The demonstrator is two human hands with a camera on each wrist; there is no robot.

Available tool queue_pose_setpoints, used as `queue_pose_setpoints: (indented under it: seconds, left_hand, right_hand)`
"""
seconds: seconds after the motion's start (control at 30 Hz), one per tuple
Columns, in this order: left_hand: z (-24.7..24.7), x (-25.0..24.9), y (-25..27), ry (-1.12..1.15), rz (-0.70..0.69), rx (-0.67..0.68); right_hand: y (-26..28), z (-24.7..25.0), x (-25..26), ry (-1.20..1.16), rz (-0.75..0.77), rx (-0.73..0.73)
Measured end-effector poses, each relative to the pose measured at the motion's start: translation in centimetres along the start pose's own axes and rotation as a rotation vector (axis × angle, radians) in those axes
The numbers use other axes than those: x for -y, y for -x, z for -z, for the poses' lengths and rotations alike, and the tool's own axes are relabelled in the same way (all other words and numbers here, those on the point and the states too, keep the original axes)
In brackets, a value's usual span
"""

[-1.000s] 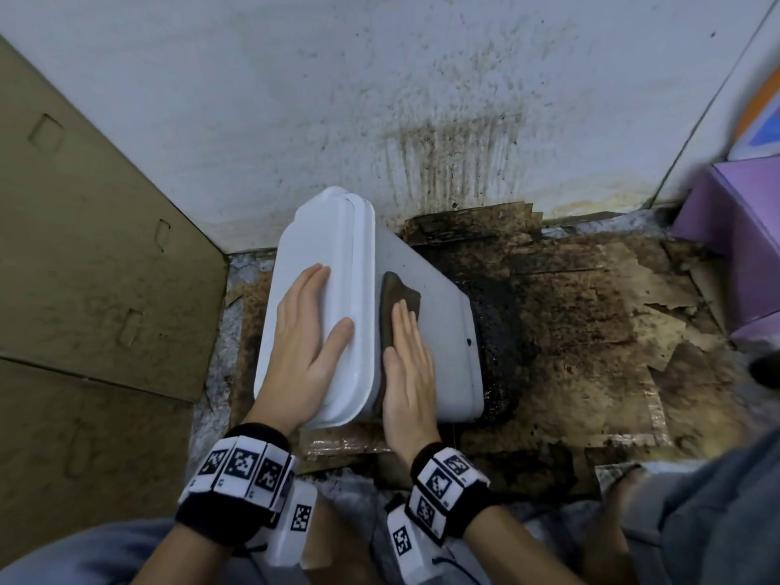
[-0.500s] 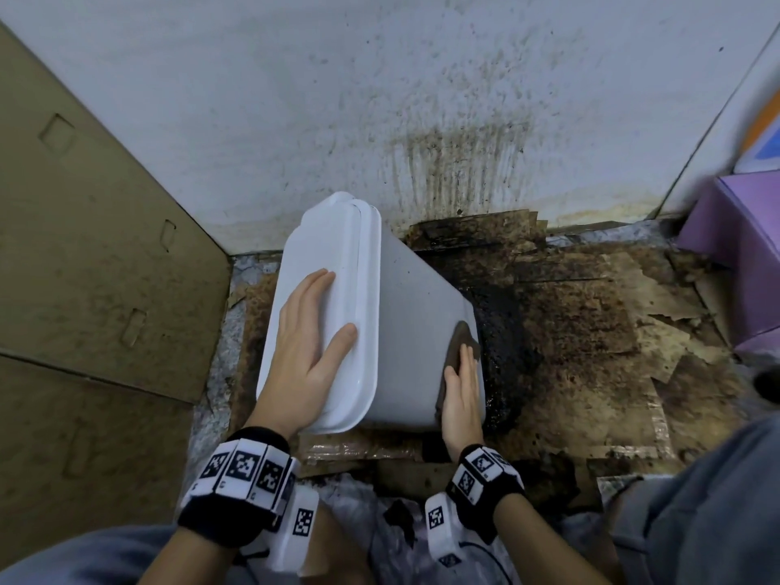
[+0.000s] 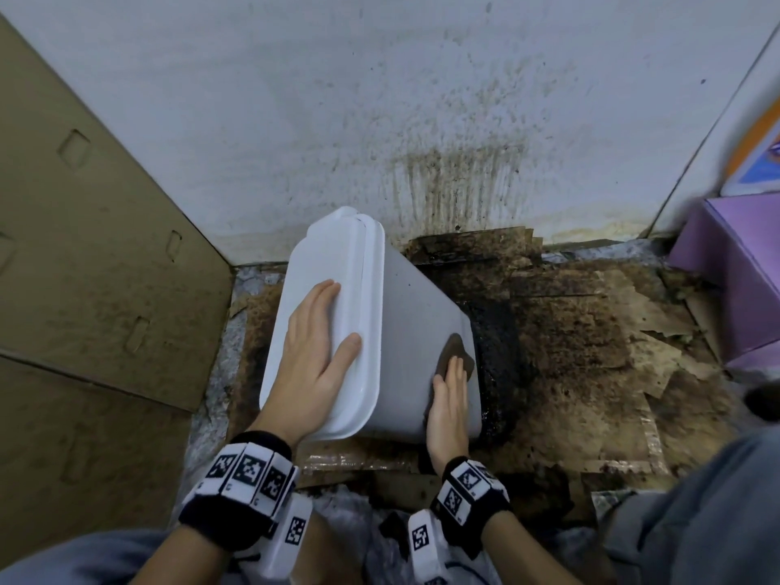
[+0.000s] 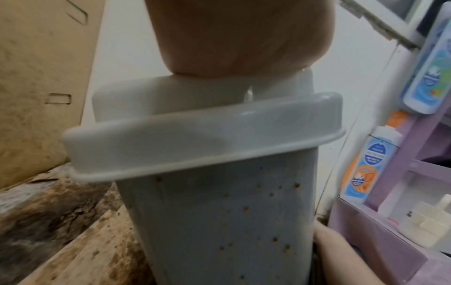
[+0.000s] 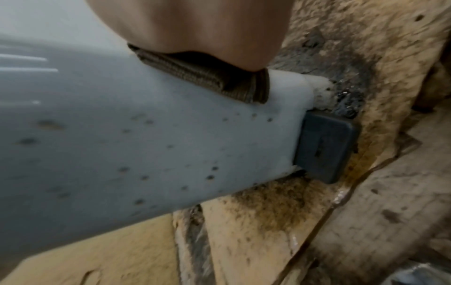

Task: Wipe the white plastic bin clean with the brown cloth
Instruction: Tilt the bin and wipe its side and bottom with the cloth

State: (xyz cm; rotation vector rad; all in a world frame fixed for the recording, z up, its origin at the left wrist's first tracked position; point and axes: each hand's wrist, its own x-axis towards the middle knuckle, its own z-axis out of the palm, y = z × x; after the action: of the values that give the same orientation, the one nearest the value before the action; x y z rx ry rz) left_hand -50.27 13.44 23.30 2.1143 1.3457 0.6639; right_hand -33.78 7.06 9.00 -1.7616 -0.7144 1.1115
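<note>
The white plastic bin (image 3: 413, 339) stands tilted on the dirty floor, lid towards the left. My left hand (image 3: 314, 352) lies flat on the lid (image 3: 329, 263), fingers straight. My right hand (image 3: 449, 401) presses the folded brown cloth (image 3: 453, 352) against the bin's side wall near its lower right corner. In the right wrist view the cloth (image 5: 207, 77) sits under my palm close to the bin's base, and a dark pedal (image 5: 324, 148) sticks out below. In the left wrist view the bin wall (image 4: 227, 221) shows several brown specks under the lid rim (image 4: 195, 146).
Stained, soggy cardboard (image 3: 591, 365) covers the floor to the right of the bin. A spattered white wall (image 3: 422, 120) stands behind. A brown cardboard panel (image 3: 84, 268) closes the left side. A purple shelf unit (image 3: 734, 268) with bottles (image 4: 366, 165) stands at the right.
My right hand slid the cloth from beside the lid across the bin's side to its lower right corner, where it stays. The left hand stayed on the lid.
</note>
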Motion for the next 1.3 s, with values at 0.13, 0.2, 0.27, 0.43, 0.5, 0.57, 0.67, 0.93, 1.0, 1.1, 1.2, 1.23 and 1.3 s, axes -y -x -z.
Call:
queue_pose_setpoints:
  seconds: [0.13, 0.2, 0.27, 0.43, 0.5, 0.57, 0.67, 0.93, 1.0, 1.1, 1.2, 1.23, 1.3]
  left_hand:
    - [-0.4, -0.4, -0.3, -0.015, -0.007, 0.007]
    - [-0.4, -0.4, -0.4, -0.016, -0.012, 0.001]
    - [-0.5, -0.3, -0.4, -0.022, -0.024, 0.003]
    - [-0.4, 0.1, -0.5, -0.023, -0.032, -0.004]
    - [-0.3, 0.0, -0.4, -0.026, -0.032, -0.003]
    - [-0.4, -0.1, -0.4, -0.013, -0.035, 0.002]
    - [-0.4, -0.3, -0.5, 0.003, -0.031, 0.005]
    - [0.6, 1.0, 0.1, 0.062, 0.018, 0.013]
    - [0.8, 1.3, 0.1, 0.077, 0.032, 0.015]
    - [1.1, 1.7, 0.2, 0.082, 0.041, 0.015]
    - [1.1, 1.7, 0.2, 0.082, 0.034, 0.015]
    - [1.1, 1.7, 0.2, 0.087, 0.034, 0.013]
    - [1.0, 1.7, 0.2, 0.091, 0.037, 0.008]
  right_hand:
    - [3.1, -1.5, 4.6, -0.080, 0.132, 0.061]
    - [4.4, -2.0, 6.5, -0.120, 0.208, 0.130]
    - [4.9, -1.9, 7.4, -0.122, 0.280, 0.190]
    - [1.5, -0.5, 7.9, 0.074, 0.462, 0.331]
    - [-1.1, -0.4, 8.3, 0.147, 0.484, 0.380]
    - [-3.5, -0.3, 9.0, 0.182, 0.485, 0.398]
    - [-6.1, 0.0, 9.0, 0.247, 0.492, 0.407]
    - [-9.5, 1.1, 3.6, 0.331, 0.339, 0.327]
    - [-10.3, 2.1, 2.2, 0.351, 0.219, 0.318]
    - [-11.1, 3.7, 1.0, 0.348, -0.007, 0.324]
    - [-11.0, 3.8, 1.1, 0.388, -0.041, 0.327]
    - [-10.8, 3.4, 0.8, 0.409, -0.021, 0.313]
    - [-10.8, 2.8, 0.3, 0.405, -0.003, 0.295]
